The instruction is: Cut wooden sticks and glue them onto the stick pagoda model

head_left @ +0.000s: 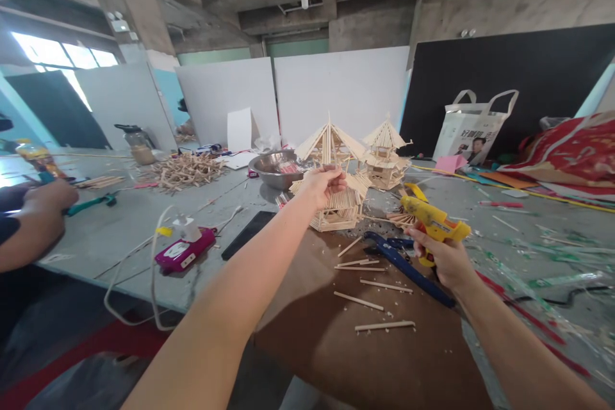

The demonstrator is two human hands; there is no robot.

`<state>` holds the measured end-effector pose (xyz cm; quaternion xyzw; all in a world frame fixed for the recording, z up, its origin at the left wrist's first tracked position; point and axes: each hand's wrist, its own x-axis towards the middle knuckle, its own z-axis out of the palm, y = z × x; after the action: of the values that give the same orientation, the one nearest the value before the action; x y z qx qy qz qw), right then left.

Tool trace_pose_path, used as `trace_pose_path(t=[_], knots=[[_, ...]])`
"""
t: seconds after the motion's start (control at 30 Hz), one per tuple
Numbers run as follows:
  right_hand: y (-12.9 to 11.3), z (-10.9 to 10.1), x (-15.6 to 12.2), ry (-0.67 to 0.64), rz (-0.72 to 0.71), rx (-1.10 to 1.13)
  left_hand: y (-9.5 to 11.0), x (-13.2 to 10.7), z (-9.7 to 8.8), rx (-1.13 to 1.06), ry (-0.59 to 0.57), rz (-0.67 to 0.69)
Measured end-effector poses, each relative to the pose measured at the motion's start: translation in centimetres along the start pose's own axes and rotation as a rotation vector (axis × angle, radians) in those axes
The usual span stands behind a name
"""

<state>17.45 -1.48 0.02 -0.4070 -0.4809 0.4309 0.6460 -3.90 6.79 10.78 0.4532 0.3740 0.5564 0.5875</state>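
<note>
right hand (444,261) grips glue gun (436,223) | left hand (328,186) curled by stick house (337,216), cannot tell if holding | loose sticks (358,301) near, likely for reach

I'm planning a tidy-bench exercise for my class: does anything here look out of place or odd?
Loose sticks lie scattered on the brown board; plastic wrappers are strewn across the right of the table; and a white cable droops past its front edge, where it might snag. No obvious damage shows.
</note>
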Motion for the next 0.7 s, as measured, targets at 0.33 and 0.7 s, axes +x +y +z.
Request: trace_pose_path(t=[0.33, 0.7], knots=[[-0.05, 0.04, 0.03, -0.002, 0.021, 0.01, 0.37, 0.75, -0.37, 0.032, 0.037, 0.027], [0.1, -0.01, 0.02, -0.003, 0.005, -0.009, 0.26, 0.94, -0.8, 0.082, 0.026, 0.041]])
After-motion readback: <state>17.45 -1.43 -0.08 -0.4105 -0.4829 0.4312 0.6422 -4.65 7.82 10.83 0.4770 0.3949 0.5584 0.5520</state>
